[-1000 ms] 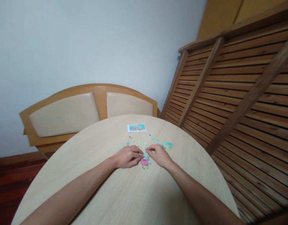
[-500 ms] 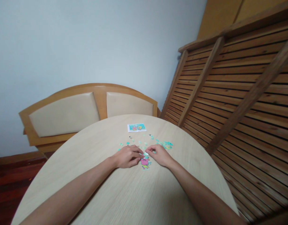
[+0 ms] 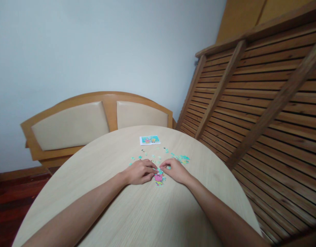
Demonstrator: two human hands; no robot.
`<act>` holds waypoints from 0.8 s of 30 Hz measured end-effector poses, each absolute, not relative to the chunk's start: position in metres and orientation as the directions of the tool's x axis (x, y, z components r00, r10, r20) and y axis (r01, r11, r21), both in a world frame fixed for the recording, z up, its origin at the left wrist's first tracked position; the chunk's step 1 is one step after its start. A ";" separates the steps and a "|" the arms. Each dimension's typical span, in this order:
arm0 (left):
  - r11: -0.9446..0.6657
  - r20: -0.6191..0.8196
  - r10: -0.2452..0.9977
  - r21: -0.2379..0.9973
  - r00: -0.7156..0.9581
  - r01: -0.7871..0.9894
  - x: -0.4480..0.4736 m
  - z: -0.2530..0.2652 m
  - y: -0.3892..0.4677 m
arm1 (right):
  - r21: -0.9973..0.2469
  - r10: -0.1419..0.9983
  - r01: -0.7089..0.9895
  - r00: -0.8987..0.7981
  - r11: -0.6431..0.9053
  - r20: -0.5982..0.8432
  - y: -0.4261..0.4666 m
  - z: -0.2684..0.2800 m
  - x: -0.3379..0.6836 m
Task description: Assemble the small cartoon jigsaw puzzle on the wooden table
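A partly joined jigsaw puzzle [image 3: 158,178], pink with yellow and turquoise parts, lies on the table between my hands. My left hand [image 3: 141,171] rests palm down at its left side, fingers stretched out and their tips touching its upper left edge. From the right, my right hand [image 3: 174,169] reaches to the puzzle's top edge with thumb and forefinger pinched together. A small turquoise jigsaw piece [image 3: 161,170] shows at those fingertips; most of it is hidden. Loose jigsaw pieces [image 3: 184,158] form a turquoise cluster beyond my right hand.
Several more scattered pieces [image 3: 144,153] lie beyond my hands. A picture card [image 3: 150,140] with two cartoon figures sits farther back on the round wooden table [image 3: 116,212]. Behind it stands a padded bench back [image 3: 113,113]; a slatted wooden panel [image 3: 224,103] leans at the right.
Both hands keep almost the same place. At my right fingertips a pale patch showed before; now turquoise shows there, and the fingers have shifted slightly.
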State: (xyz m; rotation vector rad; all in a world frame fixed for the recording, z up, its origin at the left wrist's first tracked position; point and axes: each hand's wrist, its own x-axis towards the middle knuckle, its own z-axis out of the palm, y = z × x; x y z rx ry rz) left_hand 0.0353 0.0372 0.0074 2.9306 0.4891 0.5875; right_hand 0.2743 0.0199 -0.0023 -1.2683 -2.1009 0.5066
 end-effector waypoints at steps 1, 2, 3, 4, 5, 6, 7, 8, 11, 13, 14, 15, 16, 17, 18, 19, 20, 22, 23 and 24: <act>-0.941 0.354 0.336 0.174 0.873 0.291 0.035 0.007 0.037 | -0.587 0.884 0.660 -0.343 0.468 0.319 0.019 -0.001 0.274; -0.939 0.353 0.339 0.178 0.872 0.293 0.035 0.007 0.037 | -0.568 0.883 0.676 -0.341 0.469 0.324 0.018 0.000 0.274; -0.938 0.352 0.342 0.182 0.871 0.294 0.035 0.007 0.037 | -0.552 0.882 0.689 -0.339 0.469 0.327 0.018 0.000 0.273; -0.937 0.352 0.344 0.186 0.871 0.295 0.035 0.007 0.037 | -0.543 0.882 0.698 -0.335 0.468 0.330 0.017 0.001 0.273; -0.936 0.350 0.346 0.189 0.870 0.296 0.035 0.007 0.037 | -0.540 0.882 0.699 -0.334 0.469 0.333 0.017 0.002 0.274; -0.936 0.350 0.347 0.191 0.870 0.296 0.035 0.007 0.037 | -0.543 0.881 0.695 -0.334 0.471 0.336 0.017 0.003 0.275; -0.936 0.348 0.347 0.192 0.871 0.296 0.035 0.007 0.037 | -0.551 0.879 0.687 -0.334 0.473 0.339 0.018 0.005 0.278; -0.936 0.346 0.346 0.189 0.872 0.296 0.034 0.007 0.036 | -0.559 0.879 0.680 -0.331 0.474 0.343 0.019 0.007 0.281; -0.942 0.332 0.330 0.167 0.884 0.290 0.034 0.008 0.034 | -0.552 0.889 0.702 -0.296 0.451 0.350 0.021 0.015 0.299; -0.947 0.322 0.320 0.147 0.891 0.287 0.034 0.009 0.032 | -0.502 0.890 0.743 -0.296 0.444 0.348 0.022 0.018 0.313; -0.947 0.319 0.318 0.140 0.893 0.288 0.034 0.010 0.032 | -0.482 0.889 0.755 -0.310 0.445 0.336 0.023 0.018 0.319; -0.948 0.315 0.318 0.136 0.894 0.289 0.034 0.010 0.031 | -0.477 0.891 0.757 -0.327 0.447 0.316 0.024 0.018 0.324; -0.947 0.313 0.318 0.136 0.895 0.289 0.034 0.011 0.031 | -0.481 0.892 0.753 -0.343 0.449 0.294 0.025 0.017 0.328; -0.948 0.310 0.318 0.137 0.896 0.289 0.034 0.011 0.031 | -0.487 0.891 0.747 -0.362 0.453 0.274 0.025 0.016 0.330; -0.948 0.309 0.317 0.140 0.896 0.287 0.034 0.011 0.031 | -0.493 0.888 0.739 -0.380 0.459 0.257 0.025 0.015 0.332; -0.948 0.310 0.316 0.142 0.897 0.285 0.034 0.012 0.031 | -0.495 0.884 0.733 -0.397 0.467 0.246 0.025 0.013 0.332; -0.948 0.310 0.316 0.144 0.897 0.284 0.034 0.012 0.031 | -0.491 0.878 0.729 -0.413 0.477 0.240 0.025 0.013 0.331; -0.947 0.309 0.318 0.143 0.896 0.287 0.034 0.011 0.031 | -0.471 0.866 0.727 -0.437 0.499 0.242 0.024 0.012 0.327; -0.947 0.306 0.320 0.142 0.896 0.290 0.034 0.011 0.031 | -0.457 0.860 0.728 -0.446 0.510 0.248 0.023 0.012 0.325; -0.946 0.304 0.323 0.140 0.896 0.293 0.034 0.011 0.030 | -0.442 0.853 0.730 -0.455 0.521 0.256 0.023 0.012 0.323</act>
